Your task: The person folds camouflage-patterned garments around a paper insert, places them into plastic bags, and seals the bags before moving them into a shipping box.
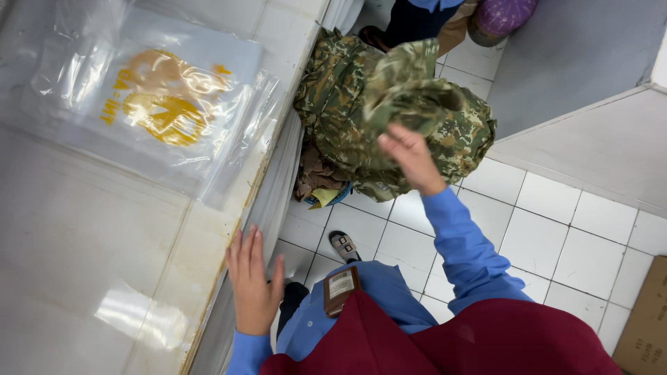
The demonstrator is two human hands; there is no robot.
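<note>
Garment (pixel 417 104), camouflage, gripped in right hand (pixel 410 156) above floor pile (pixel 333 90); left hand (pixel 253 281) flat, fingers spread, on bench (pixel 104 264) edge.

camo garment (pixel 417 111) is matt woven cloth, the bags (pixel 160 104) are glossy crinkly clear plastic, desk (pixel 76 243) and floor tiles (pixel 556 208) smooth and shiny.

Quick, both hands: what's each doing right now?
Left hand: open, flat on the table edge, holding nothing.
Right hand: gripping the camouflage garment.
</note>
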